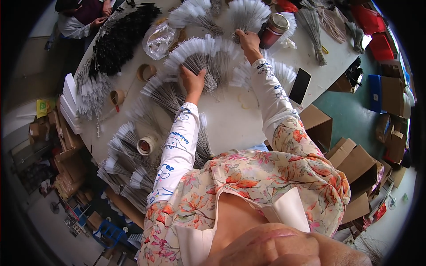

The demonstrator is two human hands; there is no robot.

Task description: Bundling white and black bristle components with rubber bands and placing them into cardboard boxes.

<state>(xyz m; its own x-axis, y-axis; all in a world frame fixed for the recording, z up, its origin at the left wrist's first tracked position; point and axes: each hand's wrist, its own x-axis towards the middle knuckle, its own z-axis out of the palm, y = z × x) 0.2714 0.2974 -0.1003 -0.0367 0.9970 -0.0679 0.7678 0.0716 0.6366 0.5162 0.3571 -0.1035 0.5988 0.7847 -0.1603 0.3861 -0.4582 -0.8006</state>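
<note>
Both hands spread over fanned bundles of white-tipped wire brushes on the counter [230, 124].
Left hand [193, 82] presses flat, fingers splayed, on the central brush fan [199, 55], pinning its stems; right hand [248, 42] pinches brush tips at the far fan [248, 15], beside a red jar [273, 30]. Tape rolls [146, 145] lie near left.

White table [230, 119], crowded. Fanned bundles of white-bristled wire brushes [202, 55] across the middle and along the left edge; a heap of black brushes [122, 37] at the far left corner. Tape rolls [146, 145] among them, a crumpled clear plastic bag [159, 40], a dark red jar with a metal lid [273, 30], a black phone [300, 86] near the right edge.
</note>
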